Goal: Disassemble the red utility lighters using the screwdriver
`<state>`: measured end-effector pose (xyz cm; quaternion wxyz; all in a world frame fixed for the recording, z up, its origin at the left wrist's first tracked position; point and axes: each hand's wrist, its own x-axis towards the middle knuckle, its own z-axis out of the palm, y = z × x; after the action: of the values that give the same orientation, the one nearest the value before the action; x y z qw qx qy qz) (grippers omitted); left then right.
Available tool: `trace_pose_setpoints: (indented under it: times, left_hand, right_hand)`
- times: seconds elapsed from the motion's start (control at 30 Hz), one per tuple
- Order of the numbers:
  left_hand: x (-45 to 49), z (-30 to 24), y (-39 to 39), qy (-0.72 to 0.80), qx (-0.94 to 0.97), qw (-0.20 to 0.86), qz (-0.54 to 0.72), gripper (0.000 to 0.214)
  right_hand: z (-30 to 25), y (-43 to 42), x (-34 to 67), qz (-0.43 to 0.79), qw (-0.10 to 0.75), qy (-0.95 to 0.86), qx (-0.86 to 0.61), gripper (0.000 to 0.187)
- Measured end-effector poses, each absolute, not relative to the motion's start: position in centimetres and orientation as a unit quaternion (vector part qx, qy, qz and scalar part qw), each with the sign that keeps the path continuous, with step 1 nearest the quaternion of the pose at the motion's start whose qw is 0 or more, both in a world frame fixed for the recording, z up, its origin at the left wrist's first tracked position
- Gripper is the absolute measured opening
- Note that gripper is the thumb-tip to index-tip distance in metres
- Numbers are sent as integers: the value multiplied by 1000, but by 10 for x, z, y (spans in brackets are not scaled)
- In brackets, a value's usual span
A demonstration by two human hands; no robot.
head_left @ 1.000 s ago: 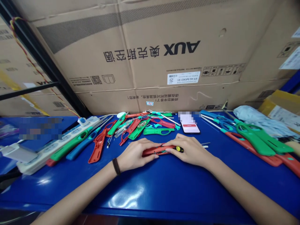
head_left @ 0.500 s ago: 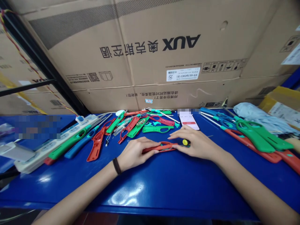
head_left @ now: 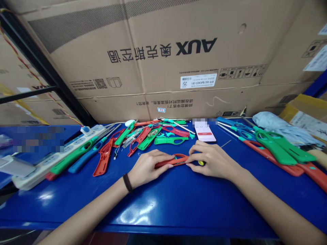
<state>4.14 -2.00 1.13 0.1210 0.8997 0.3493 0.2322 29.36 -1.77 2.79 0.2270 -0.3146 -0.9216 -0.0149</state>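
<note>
"What can you read on the cardboard box (head_left: 155,79)?"

"The letters AUX (head_left: 196,46) stand upside down, and next to them are the big Chinese characters 奥克斯空调 (head_left: 139,53), also inverted. On the white label (head_left: 198,81) I read the number 25 and a line which begins with KFR. The marks on the small sticker (head_left: 161,110) are too little for me to read surely."

"And what do you hold?"

"My left hand (head_left: 148,166) is nearly closed on the left end of the red handle (head_left: 180,161). My right hand (head_left: 212,160) is narrow at its fingertips, which pinch the other end. A yellow piece (head_left: 201,163) shows just beside this thumb; I cannot tell if I grip it."

"Where is the red handle exactly?"

"Between my two hands, at the middle of the tabletop (head_left: 163,204), nearer to me than the green casing (head_left: 171,140) and the phone (head_left: 205,132)."
</note>
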Motion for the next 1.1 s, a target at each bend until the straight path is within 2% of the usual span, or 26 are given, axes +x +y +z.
trace_pose_setpoints:
  times: [0.33, 0.63, 1.1]
  left_hand:
    - [41, 12, -21, 345, 899, 124, 239, 29]
    - [42, 12, -21, 344, 898, 119, 246, 28]
    - [43, 9, -23, 348, 894, 121, 254, 30]
  right_hand:
    - [21, -22, 293, -91, 201, -929, -295, 18]
    - [19, -26, 285, -83, 165, -937, -297, 20]
    - [16, -32, 279, -90, 200, -931, -292, 23]
